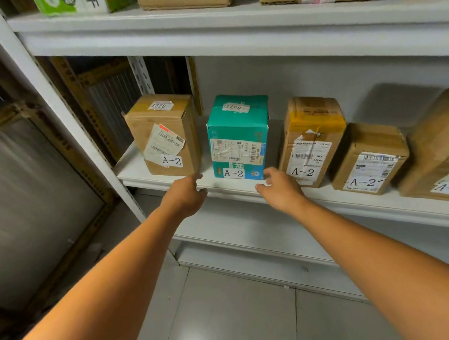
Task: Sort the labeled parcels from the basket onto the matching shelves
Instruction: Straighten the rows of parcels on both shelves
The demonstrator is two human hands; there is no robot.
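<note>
A teal parcel (238, 137) labeled A-2 stands upright on the white middle shelf (353, 203). My left hand (186, 193) hovers just in front of the shelf edge, left of the teal parcel, fingers loosely curled and holding nothing. My right hand (279, 187) is at the parcel's lower right corner, fingers relaxed, also holding nothing. A brown parcel (165, 134) labeled A-2 stands to the left. Two more brown A-2 parcels, one taller (313, 139) and one lower (370, 157), stand to the right. The basket is out of view.
A larger brown box (439, 146) with an A-2 label sits at the far right of the shelf. The shelf above (208, 30) carries several boxes. A white upright post (62, 106) frames the left side. Grey tiled floor (228, 315) lies below.
</note>
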